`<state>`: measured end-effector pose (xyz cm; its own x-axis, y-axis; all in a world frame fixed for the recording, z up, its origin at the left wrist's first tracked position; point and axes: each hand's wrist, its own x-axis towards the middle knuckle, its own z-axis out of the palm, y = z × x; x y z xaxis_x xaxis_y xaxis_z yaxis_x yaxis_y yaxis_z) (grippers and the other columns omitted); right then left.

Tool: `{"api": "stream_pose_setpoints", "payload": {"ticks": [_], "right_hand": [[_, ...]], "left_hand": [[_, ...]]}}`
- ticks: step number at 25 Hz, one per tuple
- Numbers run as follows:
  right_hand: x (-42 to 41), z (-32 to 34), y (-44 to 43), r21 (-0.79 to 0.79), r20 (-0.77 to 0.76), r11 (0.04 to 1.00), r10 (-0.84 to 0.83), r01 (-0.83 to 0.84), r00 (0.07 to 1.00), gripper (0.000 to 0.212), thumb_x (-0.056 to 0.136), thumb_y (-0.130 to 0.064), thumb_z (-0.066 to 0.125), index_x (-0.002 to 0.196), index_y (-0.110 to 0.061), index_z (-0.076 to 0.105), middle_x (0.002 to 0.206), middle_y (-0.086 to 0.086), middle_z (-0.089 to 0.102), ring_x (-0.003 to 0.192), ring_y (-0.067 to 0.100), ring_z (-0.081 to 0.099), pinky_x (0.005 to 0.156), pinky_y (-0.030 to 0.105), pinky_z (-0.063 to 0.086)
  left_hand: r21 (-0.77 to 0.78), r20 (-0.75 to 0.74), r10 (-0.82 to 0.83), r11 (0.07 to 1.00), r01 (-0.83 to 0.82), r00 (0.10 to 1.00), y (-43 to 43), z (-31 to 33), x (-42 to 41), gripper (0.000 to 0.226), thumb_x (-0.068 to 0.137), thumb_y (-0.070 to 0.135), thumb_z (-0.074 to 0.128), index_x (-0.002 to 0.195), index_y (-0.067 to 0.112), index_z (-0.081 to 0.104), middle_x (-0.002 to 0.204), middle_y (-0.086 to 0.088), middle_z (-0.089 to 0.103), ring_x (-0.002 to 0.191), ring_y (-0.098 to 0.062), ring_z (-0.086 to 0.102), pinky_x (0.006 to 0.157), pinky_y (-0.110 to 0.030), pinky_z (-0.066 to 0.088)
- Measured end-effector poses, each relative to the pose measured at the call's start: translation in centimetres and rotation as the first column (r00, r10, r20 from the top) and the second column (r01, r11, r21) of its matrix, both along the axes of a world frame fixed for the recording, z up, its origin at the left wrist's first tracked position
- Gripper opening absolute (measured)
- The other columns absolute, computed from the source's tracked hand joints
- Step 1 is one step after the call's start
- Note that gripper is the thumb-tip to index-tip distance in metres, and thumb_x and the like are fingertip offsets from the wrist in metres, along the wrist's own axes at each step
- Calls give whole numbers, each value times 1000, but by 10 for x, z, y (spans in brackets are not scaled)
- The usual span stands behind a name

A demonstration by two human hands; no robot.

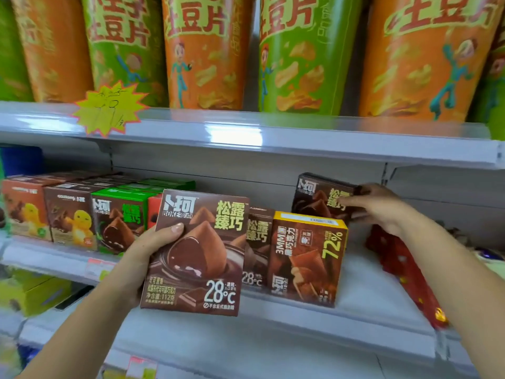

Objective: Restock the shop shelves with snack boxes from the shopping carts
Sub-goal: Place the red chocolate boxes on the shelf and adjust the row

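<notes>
My left hand [149,250] grips a brown truffle chocolate box [196,253] by its left edge, thumb on the front, in front of the middle shelf [369,285]. My right hand [379,207] holds a second dark brown box [318,195] by its right side, raised above the boxes standing on the shelf. Below it stand a yellow-topped 72% chocolate box [306,258] and another brown box [257,247], partly hidden by the box in my left hand.
A row of brown, green and orange snack boxes [73,212] fills the shelf's left part. Red packaging [404,266] lies at the right. Tall green and orange crisp tubes [297,56] stand on the upper shelf [273,135], with a yellow star price tag [108,110].
</notes>
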<state>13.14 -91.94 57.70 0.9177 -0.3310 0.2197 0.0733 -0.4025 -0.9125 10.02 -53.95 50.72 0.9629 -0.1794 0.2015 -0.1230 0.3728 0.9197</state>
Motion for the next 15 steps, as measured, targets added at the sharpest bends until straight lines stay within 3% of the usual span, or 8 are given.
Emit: {"api": "stream_pose_setpoints", "payload": {"ticks": [3, 6, 9, 12, 15], "right_hand": [[42, 12, 16, -7, -173, 957, 284, -290, 943, 64, 83, -2, 71, 133, -33, 45, 86, 11, 71, 62, 22, 69, 64, 34, 55], [70, 16, 52, -18, -307, 851, 496, -525, 813, 50, 88, 2, 62, 130, -24, 55, 99, 12, 70, 71, 20, 71, 60, 32, 58], [84, 19, 77, 42, -366, 783, 590, -621, 719, 43, 87, -8, 63, 129, -19, 56, 112, 15, 67, 91, 26, 65, 81, 40, 53], [87, 27, 85, 107, -478, 727, 636, -678, 606, 50, 84, -30, 63, 130, -15, 57, 125, 16, 62, 109, 29, 61, 97, 46, 49], [88, 26, 82, 21, -567, 670, 619, -742, 543, 44, 86, -34, 58, 125, -15, 61, 127, 14, 64, 120, 32, 59, 105, 51, 44]], "left_hand": [[-22, -9, 52, 998, -53, 999, 10, 0, -2, 21, 69, 27, 66, 77, 9, 73, 64, -15, 70, 49, -27, 68, 45, -35, 58], [11, -30, 86, 996, -86, 996, 20, 1, -5, 50, 37, 42, 92, 74, 12, 77, 67, -16, 72, 52, -29, 69, 48, -37, 59], [-21, -35, 153, 988, -153, 988, 30, 0, -7, 22, 68, 30, 66, 65, 10, 76, 62, -16, 69, 47, -28, 67, 43, -35, 56], [-16, -39, 172, 985, -173, 984, 37, 3, -9, 30, 73, 26, 55, 61, 8, 76, 61, -17, 68, 46, -28, 66, 43, -34, 56], [-9, -35, 182, 983, -182, 983, 40, 5, -10, 30, 73, 26, 55, 58, 10, 76, 59, -15, 68, 44, -27, 65, 41, -33, 56]]}}
